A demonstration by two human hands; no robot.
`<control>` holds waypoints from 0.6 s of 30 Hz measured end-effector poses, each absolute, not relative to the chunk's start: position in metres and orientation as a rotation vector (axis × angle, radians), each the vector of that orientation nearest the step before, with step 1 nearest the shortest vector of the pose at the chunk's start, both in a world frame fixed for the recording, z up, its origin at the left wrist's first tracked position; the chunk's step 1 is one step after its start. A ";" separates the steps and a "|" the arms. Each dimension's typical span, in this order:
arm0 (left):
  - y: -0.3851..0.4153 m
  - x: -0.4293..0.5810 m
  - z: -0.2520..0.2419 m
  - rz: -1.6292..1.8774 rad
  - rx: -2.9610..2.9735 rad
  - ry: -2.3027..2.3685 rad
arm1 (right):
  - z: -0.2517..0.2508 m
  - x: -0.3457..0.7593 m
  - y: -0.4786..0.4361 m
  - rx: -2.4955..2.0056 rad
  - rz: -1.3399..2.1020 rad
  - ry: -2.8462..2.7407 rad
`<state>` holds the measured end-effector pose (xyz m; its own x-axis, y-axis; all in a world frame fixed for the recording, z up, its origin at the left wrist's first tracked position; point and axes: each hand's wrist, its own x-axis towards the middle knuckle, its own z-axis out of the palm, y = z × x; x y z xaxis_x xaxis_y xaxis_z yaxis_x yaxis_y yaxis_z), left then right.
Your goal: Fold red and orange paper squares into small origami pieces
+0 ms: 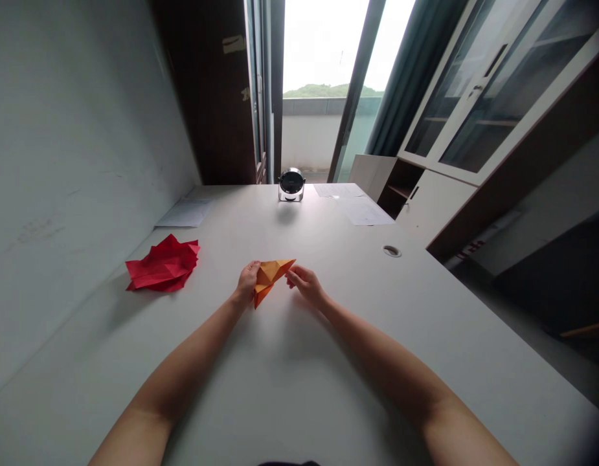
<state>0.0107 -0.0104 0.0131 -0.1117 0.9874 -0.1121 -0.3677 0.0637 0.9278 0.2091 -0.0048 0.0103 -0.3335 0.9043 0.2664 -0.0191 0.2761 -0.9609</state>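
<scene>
A folded piece of orange paper (269, 274) with creased, pointed corners is held just above the white table. My left hand (248, 279) grips its left side, thumb on top and the other fingers mostly hidden behind it. At the paper's right edge, below its upper right point, my right hand (304, 281) has its fingers curled in a pinch. Whether the fingertips hold the edge firmly or only touch it is hard to make out. Off to the left lies crumpled, creased red paper (166, 264), apart from both hands.
The white table (289, 382) meets a wall on the left. At its far end stands a small round black device on a stand (291, 184). White sheets (362, 210) lie at the back right, another sheet (185, 212) at the back left. A round cable hole (391, 251) is near the right edge.
</scene>
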 end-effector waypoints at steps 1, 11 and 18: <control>-0.010 0.012 0.012 1.392 0.803 1.045 | 0.010 0.208 -0.006 -0.832 1.216 -1.606; -0.011 0.014 0.006 1.352 0.843 0.982 | 0.011 0.207 -0.006 -0.810 1.248 -1.562; -0.010 0.015 0.005 1.373 0.843 1.018 | 0.014 0.205 -0.009 -0.802 1.274 -1.592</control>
